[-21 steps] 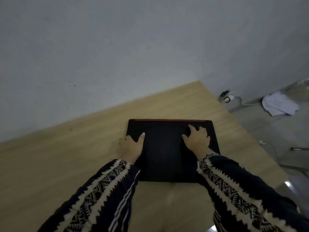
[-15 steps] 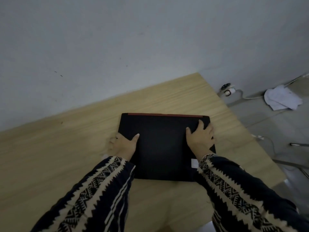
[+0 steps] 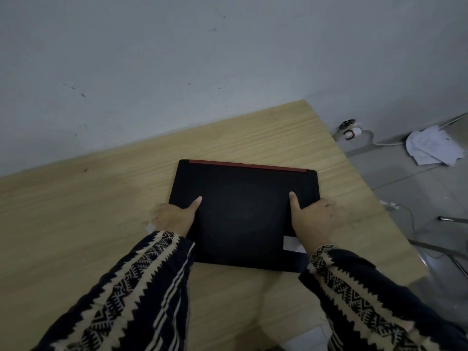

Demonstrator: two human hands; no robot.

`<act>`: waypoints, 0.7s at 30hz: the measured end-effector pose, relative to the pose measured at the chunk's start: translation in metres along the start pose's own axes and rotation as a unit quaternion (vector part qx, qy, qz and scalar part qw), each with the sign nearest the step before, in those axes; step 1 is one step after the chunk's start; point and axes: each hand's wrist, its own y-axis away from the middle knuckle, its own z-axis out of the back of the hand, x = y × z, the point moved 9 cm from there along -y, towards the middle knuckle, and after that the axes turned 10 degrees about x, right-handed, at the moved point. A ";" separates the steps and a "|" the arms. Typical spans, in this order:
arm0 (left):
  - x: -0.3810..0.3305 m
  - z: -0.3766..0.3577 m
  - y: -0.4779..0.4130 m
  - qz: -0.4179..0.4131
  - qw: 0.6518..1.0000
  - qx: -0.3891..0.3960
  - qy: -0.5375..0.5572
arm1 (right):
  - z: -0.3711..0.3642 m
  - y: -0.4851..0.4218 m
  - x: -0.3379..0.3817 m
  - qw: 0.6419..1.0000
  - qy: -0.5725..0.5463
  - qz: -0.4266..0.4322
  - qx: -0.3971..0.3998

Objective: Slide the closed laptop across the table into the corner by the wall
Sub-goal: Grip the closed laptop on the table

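A closed black laptop (image 3: pixel 243 209) with a red strip along its far edge lies flat on the light wooden table (image 3: pixel 101 198). My left hand (image 3: pixel 174 217) grips its left edge, thumb on the lid, fingers hidden down the side. My right hand (image 3: pixel 312 216) holds the right edge the same way, thumb on top. A white sticker (image 3: pixel 291 243) shows near the right wrist. The table's far right corner (image 3: pixel 304 105) meets the grey wall, a stretch beyond the laptop.
The grey wall (image 3: pixel 177 59) runs along the table's far edge. Right of the table, the floor holds a plug and white cable (image 3: pixel 350 133), crumpled white paper (image 3: pixel 433 148) and metal chair legs (image 3: pixel 450 219).
My hands have shifted from lying flat on the lid to gripping the laptop's left and right edges. The laptop sits slightly turned and nearer the table's right side.
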 end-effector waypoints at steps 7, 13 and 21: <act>0.014 -0.004 -0.003 0.020 0.999 -0.003 0.044 | -0.005 0.009 -0.027 0.999 -0.032 -0.036 0.002; 0.018 -0.007 -0.013 0.012 0.988 0.035 0.147 | -0.003 -0.014 -0.024 0.997 -0.052 0.012 0.057; 0.020 0.009 -0.005 -0.013 0.986 -0.002 0.163 | -0.025 -0.010 -0.038 0.944 -0.269 0.064 0.180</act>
